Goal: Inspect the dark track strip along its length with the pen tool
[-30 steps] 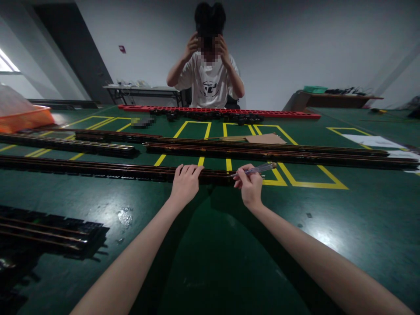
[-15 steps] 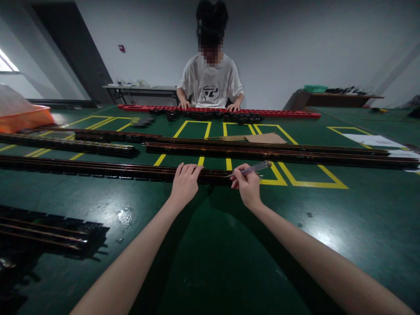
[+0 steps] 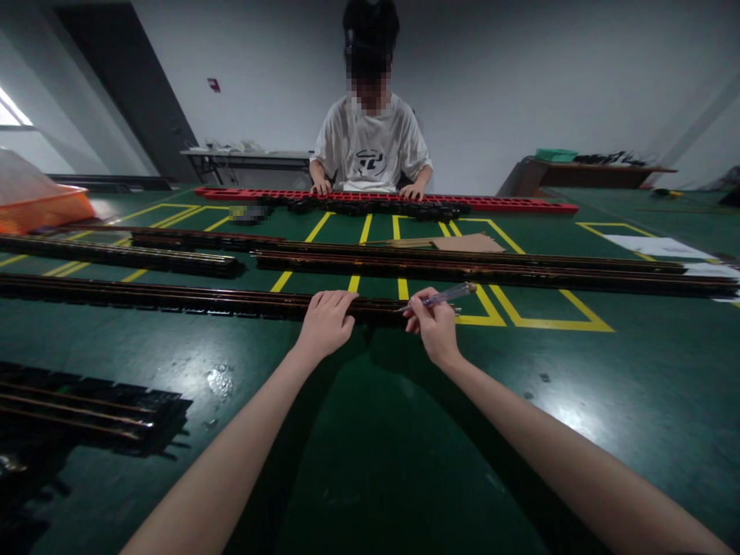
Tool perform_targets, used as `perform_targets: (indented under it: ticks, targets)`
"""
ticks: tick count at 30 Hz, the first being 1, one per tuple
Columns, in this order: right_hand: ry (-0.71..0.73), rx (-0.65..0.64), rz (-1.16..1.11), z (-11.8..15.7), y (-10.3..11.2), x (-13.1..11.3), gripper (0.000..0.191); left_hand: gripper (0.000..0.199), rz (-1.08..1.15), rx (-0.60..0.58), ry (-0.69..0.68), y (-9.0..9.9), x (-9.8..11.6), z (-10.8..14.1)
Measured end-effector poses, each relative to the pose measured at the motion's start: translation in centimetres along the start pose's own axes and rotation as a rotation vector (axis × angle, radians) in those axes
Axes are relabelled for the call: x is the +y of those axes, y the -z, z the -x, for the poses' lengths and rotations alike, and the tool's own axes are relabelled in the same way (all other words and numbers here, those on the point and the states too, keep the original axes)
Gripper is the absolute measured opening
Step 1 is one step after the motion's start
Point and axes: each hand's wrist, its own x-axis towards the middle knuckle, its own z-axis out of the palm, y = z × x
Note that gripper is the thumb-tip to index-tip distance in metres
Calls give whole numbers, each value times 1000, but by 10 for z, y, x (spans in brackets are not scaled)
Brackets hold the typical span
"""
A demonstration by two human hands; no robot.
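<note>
The grip of the right hand (image 3: 438, 330) pinches a clear-handled tool (image 3: 454, 294); the left hand (image 3: 324, 325) lies unclenched across the dark rail (image 3: 173, 296) on the surface (image 3: 364, 416). Brace there, keeping tip pressure light; contact is hard to see.

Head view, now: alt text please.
A right hand holds a clear-handled screwdriver to a long black strip with copper-coloured lines, the left hand resting on the strip. Across the green table, a person in a white T-shirt is behind a red slotted rail.
</note>
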Motion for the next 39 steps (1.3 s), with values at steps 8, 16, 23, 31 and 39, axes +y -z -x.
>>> perform_targets:
  ticks: [8, 16, 23, 31, 39]
  targets:
    - [-2, 1, -3, 0, 0, -1, 18, 40, -90, 0, 4, 0, 3, -2]
    - [-16, 12, -15, 0, -2, 2, 18, 51, -171, 10, 4, -2, 4, -2]
    - [-8, -10, -28, 0, -2, 1, 18, 43, -185, -9, 20, -1, 6, -3]
    - [24, -16, -45, 1, -1, 0, 19, 40, -183, 11, -2, -1, 9, -2]
    - [35, -25, -18, 2, 0, -2, 18, 39, -199, 66, -24, -3, 7, 0]
